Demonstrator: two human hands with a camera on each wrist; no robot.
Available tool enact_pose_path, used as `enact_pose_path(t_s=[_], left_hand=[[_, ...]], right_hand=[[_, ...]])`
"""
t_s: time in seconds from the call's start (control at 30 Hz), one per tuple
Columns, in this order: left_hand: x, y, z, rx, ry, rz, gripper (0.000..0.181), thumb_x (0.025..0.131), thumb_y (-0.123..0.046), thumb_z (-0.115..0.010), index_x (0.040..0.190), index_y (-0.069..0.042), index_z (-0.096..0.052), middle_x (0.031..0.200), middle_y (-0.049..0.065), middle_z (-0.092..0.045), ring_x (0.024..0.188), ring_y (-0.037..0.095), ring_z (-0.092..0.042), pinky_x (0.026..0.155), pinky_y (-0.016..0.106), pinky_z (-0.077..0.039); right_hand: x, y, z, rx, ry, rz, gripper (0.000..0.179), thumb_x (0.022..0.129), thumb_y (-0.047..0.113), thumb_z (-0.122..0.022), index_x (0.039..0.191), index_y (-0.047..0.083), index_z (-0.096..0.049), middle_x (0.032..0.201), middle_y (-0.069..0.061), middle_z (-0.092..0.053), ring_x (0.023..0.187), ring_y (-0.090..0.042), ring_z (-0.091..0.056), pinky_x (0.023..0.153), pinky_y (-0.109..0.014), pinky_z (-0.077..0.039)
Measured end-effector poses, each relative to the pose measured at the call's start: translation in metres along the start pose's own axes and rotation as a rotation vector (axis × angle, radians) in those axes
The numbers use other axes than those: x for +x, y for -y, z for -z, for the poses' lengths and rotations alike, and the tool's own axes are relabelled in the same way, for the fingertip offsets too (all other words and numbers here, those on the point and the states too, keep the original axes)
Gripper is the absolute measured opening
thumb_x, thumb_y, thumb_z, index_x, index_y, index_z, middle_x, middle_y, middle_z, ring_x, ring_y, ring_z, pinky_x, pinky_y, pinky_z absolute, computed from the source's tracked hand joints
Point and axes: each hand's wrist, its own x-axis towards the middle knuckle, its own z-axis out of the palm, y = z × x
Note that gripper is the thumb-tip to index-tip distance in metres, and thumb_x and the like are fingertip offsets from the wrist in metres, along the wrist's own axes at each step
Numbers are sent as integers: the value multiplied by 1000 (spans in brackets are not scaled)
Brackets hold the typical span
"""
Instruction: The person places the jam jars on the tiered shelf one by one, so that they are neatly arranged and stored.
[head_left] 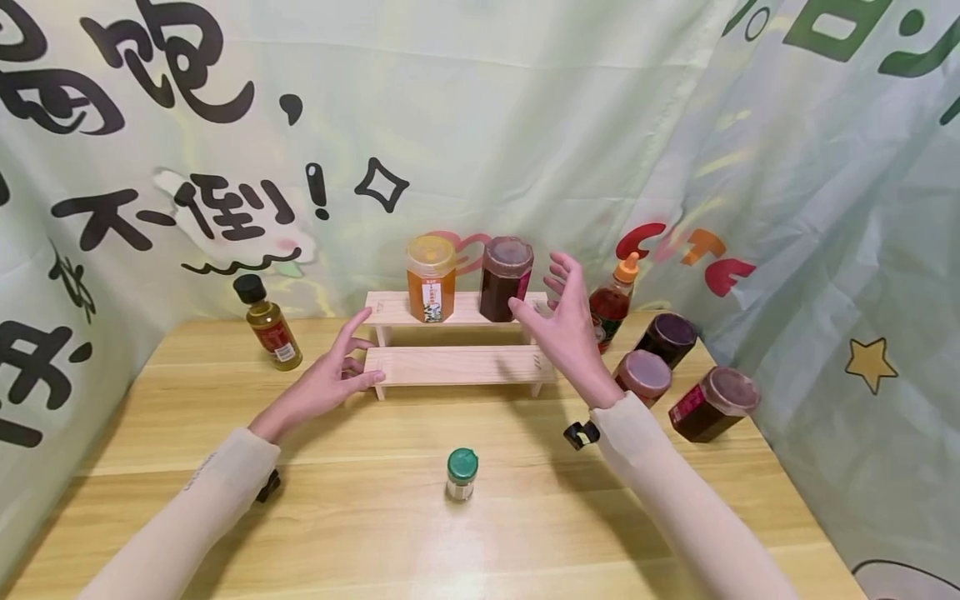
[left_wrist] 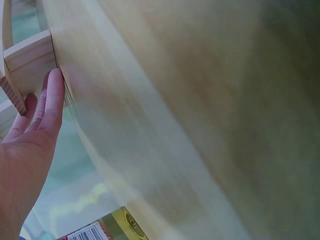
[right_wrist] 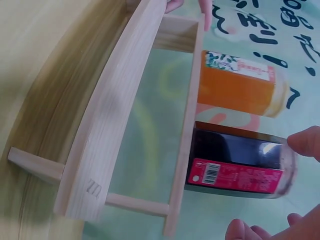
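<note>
A two-step wooden rack (head_left: 450, 365) stands toward the back of the table. On its upper step are a jar of orange preserve (head_left: 431, 283) and, to the right, a dark jar (head_left: 506, 283) with a pink label. My left hand (head_left: 326, 383) is at the rack's left end, thumb at the lower step and index finger reaching toward the upper one; its fingers (left_wrist: 52, 100) lie straight along the side. Beside the dark jar is my right hand (head_left: 566, 325), fingers spread, its thumb close to the lid in the right wrist view and the other fingers apart from the jar.
Behind my right hand stands a sauce bottle (head_left: 611, 304) with an orange tip. Several dark jars, one with a pink label (head_left: 712, 404), stand at the right edge. An oil bottle (head_left: 270, 325) is at left, a green-capped shaker (head_left: 462, 475) in front. Printed cloth (head_left: 487, 100) hangs behind.
</note>
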Motion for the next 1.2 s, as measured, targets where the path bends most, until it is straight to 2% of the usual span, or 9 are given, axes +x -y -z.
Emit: enact_pose_path(t_s=[0.2,0.4,0.63,0.8,0.97,1.03,1.2], left_hand=[[1,1,1,2,5,-14,108,103,-20,-80,172,-53,-4,155,28,-48,104,37,-71,62,47,-62],[1,2,1,-2,2,-18,108,103,-19,-80,173,-51,-5,155,29,-48,104,36,-71,63,48,-62],[0,2,1,-5,3,-17,108,103,-20,-80,172,-53,-5,155,29,-48,104,36,-71,68,48,-63],[0,-1,1,1,4,-22,108,103,-19,-80,173,-50,-4,155,29,-48,104,36,-71,73,49,-64],[-1,-2,1,-4,2,-26,107,104,-17,-79,174,-46,-5,155,31,-48,104,37,-70,73,49,-64],[-1,-2,1,-6,0,-29,107,104,-17,-79,175,-44,-5,155,31,-48,104,37,-70,73,49,-64],[-1,-2,0,-2,1,-24,107,104,-18,-80,174,-46,-4,155,30,-48,105,37,-70,74,48,-63]], right_hand=[[-15,4,18,-31,-3,7,81,100,26,-80,165,15,-33,163,-10,-41,149,-25,-46,118,-50,-42],[-32,0,39,-28,-24,43,71,103,20,-77,161,9,-38,162,-11,-42,147,-27,-47,119,-54,-41],[-47,-6,65,-122,-76,54,60,104,22,-75,155,5,-47,153,-13,-53,142,-31,-54,115,-58,-44],[-59,-10,82,-171,-119,32,59,105,27,-76,154,8,-50,153,-8,-52,143,-24,-51,109,-42,-47],[-72,-20,96,-212,-149,17,55,104,27,-75,153,11,-55,152,-3,-51,142,-22,-49,109,-25,-42],[-76,-25,101,-235,-157,19,54,104,26,-76,152,12,-56,150,-3,-52,141,-23,-49,111,-27,-40],[-86,-40,112,-275,-160,9,57,101,24,-79,152,11,-58,149,-8,-54,135,-28,-49,109,-45,-40]])
